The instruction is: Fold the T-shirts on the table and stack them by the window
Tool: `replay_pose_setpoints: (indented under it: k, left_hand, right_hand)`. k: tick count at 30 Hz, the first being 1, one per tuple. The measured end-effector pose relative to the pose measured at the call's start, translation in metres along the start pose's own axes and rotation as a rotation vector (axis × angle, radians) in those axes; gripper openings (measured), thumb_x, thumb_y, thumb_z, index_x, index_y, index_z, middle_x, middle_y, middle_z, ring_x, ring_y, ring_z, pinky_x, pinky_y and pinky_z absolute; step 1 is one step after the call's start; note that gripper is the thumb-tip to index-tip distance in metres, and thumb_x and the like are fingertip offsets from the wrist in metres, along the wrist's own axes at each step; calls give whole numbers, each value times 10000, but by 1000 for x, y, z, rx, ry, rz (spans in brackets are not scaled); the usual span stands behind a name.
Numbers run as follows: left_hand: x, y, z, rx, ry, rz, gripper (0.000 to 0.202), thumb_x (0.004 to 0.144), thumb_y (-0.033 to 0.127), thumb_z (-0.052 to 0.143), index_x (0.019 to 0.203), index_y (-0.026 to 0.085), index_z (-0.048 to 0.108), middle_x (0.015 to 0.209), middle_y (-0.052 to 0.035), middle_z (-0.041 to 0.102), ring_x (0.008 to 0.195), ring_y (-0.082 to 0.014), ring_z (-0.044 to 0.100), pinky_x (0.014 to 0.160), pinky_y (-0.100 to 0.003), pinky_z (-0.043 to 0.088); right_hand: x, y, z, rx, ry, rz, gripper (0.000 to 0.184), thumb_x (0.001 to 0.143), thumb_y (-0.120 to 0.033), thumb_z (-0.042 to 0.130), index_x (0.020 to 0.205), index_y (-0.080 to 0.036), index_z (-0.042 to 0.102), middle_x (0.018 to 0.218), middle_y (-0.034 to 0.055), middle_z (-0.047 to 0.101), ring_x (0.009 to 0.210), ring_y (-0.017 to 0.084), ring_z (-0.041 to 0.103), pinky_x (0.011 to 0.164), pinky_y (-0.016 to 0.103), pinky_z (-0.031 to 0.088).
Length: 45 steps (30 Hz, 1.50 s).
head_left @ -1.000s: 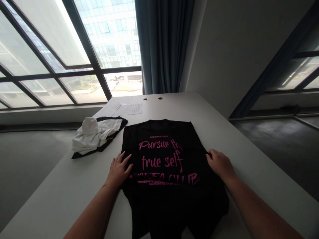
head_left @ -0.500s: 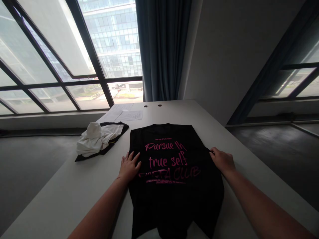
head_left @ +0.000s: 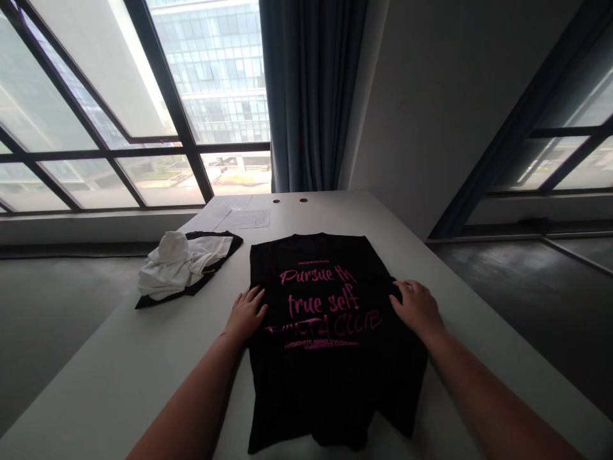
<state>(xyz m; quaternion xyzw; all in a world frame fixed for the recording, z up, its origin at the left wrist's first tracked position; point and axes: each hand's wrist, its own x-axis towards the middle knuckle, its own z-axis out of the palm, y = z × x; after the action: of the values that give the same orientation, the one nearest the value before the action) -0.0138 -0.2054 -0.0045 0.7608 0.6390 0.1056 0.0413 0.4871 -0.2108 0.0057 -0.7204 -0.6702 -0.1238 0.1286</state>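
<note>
A black T-shirt [head_left: 335,377] with pink lettering lies spread on the white table, its neckline toward the far end and its lower hem uneven near me. My left hand [head_left: 245,314] rests flat on the shirt's left edge, fingers spread. On the opposite edge lies my right hand [head_left: 417,308], its thumb and fingertips apart on the fabric. Both hands press on the cloth without a visible grip. Some cloth along the right side is slightly rumpled.
A crumpled white garment [head_left: 172,262] sits on a black cloth [head_left: 234,243] at the table's left edge. Papers [head_left: 246,218] lie farther back, near two round holes in the tabletop [head_left: 330,214]. Beyond stand a blue curtain [head_left: 313,96] and windows.
My right hand has gone from pinching the shirt's right edge to lying on it with fingers apart, slightly inward. My left hand stays at the left edge. The view has shifted a little.
</note>
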Motion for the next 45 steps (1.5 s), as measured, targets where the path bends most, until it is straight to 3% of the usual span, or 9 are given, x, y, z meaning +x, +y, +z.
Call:
replay_pose_setpoints:
  k: [5,14,18,23,27,34,37,40,45]
  left_hand:
    - [-10,-3,2,9,0,-32,556,1008,356,448,1541,211,512,1646,-78,430,1508,-295,414,1276,-490,277]
    - [-18,1,-18,-47,20,-18,471,1003,347,498,1450,250,608,1599,-69,499,1513,-337,396,1236,-614,300]
    - [-48,30,-49,-167,34,279,367,1041,371,470,1323,293,691,1472,-34,632,1462,-289,463,1250,-565,294]
    - [-106,62,-69,-265,-169,578,429,882,433,740,1291,319,682,1391,-39,654,1298,-287,566,1165,-481,405]
    - [-129,58,-53,-278,-275,521,668,759,378,856,1381,365,614,1464,-42,580,1300,-321,545,1116,-496,434]
    - [-121,53,-41,-338,-214,492,191,921,165,625,1057,277,698,1253,-33,680,1143,-240,615,1007,-407,463]
    - [-123,47,-43,-477,-196,427,187,941,146,553,1044,253,666,1182,-39,703,1100,-214,634,991,-374,474]
    - [-126,39,-45,-594,-169,330,231,911,104,497,1039,236,637,1147,-48,707,1090,-203,642,994,-360,484]
    - [-128,38,-49,-637,-172,298,245,851,86,491,996,232,623,1129,-50,711,1084,-206,647,999,-368,483]
  right_hand:
    - [-67,-30,2,180,-155,-343,525,995,-420,502,1493,-268,568,1577,122,501,1477,352,424,1187,570,374]
    - [-103,-22,-35,303,-417,-413,532,1023,-497,494,1542,-378,514,1704,56,309,1555,344,306,1251,619,246]
    - [-122,-34,-59,436,-451,-433,450,1038,-507,476,1422,-354,652,1566,80,527,1471,338,451,1250,636,253]
    - [-148,-49,-76,541,-483,-480,565,932,-592,635,1414,-299,666,1494,121,583,1437,378,472,1238,631,295]
    - [-154,-53,-68,534,-494,-437,524,897,-505,684,1377,-294,689,1469,122,595,1424,380,480,1214,632,335]
    - [-147,-55,-60,554,-235,-462,246,934,-233,587,1131,-274,728,1274,95,670,1220,278,615,1050,458,517]
    - [-158,-52,-67,514,-94,-421,84,944,-269,606,968,-244,682,1135,100,685,1083,265,647,956,425,547]
    - [-173,-46,-74,475,-205,-446,162,928,-385,681,856,-239,670,1025,84,706,969,255,666,922,420,554]
    - [-188,-38,-75,463,-339,-423,451,855,-583,736,1171,-262,759,1300,143,680,1249,355,612,1080,529,492]
